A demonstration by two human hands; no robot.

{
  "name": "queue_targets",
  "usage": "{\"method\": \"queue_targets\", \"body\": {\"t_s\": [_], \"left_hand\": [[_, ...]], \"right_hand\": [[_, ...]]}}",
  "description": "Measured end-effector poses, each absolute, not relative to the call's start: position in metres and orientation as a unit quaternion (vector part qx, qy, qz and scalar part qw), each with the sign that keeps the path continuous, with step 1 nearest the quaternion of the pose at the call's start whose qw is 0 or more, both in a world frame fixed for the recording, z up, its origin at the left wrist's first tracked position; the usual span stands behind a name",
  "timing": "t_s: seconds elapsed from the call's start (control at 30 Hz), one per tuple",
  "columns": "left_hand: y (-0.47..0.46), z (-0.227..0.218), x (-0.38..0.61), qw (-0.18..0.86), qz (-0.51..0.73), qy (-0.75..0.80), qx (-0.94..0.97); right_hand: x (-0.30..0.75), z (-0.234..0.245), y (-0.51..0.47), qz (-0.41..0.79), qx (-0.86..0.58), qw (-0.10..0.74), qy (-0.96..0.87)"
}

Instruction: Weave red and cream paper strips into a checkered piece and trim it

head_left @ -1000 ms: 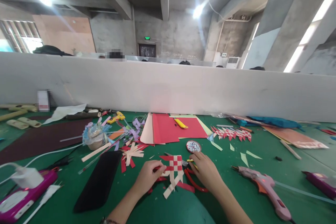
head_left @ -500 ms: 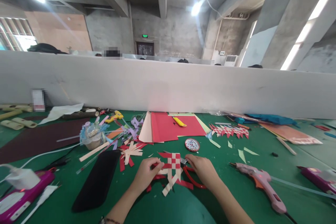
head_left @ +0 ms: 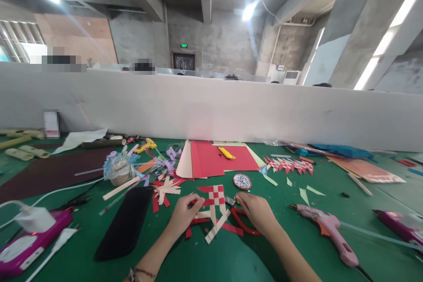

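A small red-and-cream checkered paper weave (head_left: 217, 195) with loose strip ends lies in front of me. My left hand (head_left: 185, 211) is closed at its left side, pinching a red paper strip. My right hand (head_left: 254, 209) is closed just right of the weave, its fingertips beside a short metal piece (head_left: 230, 201) with a bit of yellow. What those fingers hold is mostly hidden. Red handles of scissors or pliers (head_left: 246, 222) lie under the right hand. A loose cream strip (head_left: 217, 227) crosses red ones below the weave.
Beyond the hands are a round tin of beads (head_left: 242, 181), red paper sheets (head_left: 206, 158) and a yellow cutter (head_left: 227, 153). A pink glue gun (head_left: 330, 224) lies right, a black phone-like slab (head_left: 124, 224) left. Paper scraps (head_left: 168, 189) and a white partition (head_left: 211, 110) stand further off.
The checkered weave has shifted slightly away from me and left. My left hand has moved a little left, opening a small gap between its fingers and the checks.
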State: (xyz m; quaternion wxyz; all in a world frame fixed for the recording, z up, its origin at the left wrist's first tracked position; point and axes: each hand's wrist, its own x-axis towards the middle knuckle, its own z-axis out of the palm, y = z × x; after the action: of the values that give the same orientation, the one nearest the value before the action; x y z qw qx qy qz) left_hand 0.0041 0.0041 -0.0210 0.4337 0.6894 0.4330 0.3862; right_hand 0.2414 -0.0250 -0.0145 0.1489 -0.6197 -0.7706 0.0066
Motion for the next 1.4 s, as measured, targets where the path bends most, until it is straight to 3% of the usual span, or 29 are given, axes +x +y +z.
{"method": "queue_targets", "body": {"t_s": [0.47, 0.87, 1.0, 1.2, 1.4], "left_hand": [[0.006, -0.019, 0.003, 0.471, 0.401, 0.444, 0.648], [0.009, -0.019, 0.003, 0.470, 0.403, 0.448, 0.645], [0.008, -0.021, 0.003, 0.478, 0.393, 0.434, 0.655], [0.005, -0.023, 0.004, 0.457, 0.376, 0.426, 0.684], [-0.002, -0.003, 0.004, 0.361, 0.296, 0.411, 0.783]], "right_hand": [[0.254, -0.020, -0.020, -0.056, -0.660, 0.148, -0.734], [0.271, -0.012, -0.020, -0.046, -0.677, 0.250, -0.691], [0.260, -0.010, -0.023, 0.076, -0.629, 0.301, -0.713], [0.223, -0.022, -0.027, 0.454, -0.416, 0.400, -0.679], [0.210, -0.030, -0.026, 0.512, -0.420, 0.398, -0.635]]}}
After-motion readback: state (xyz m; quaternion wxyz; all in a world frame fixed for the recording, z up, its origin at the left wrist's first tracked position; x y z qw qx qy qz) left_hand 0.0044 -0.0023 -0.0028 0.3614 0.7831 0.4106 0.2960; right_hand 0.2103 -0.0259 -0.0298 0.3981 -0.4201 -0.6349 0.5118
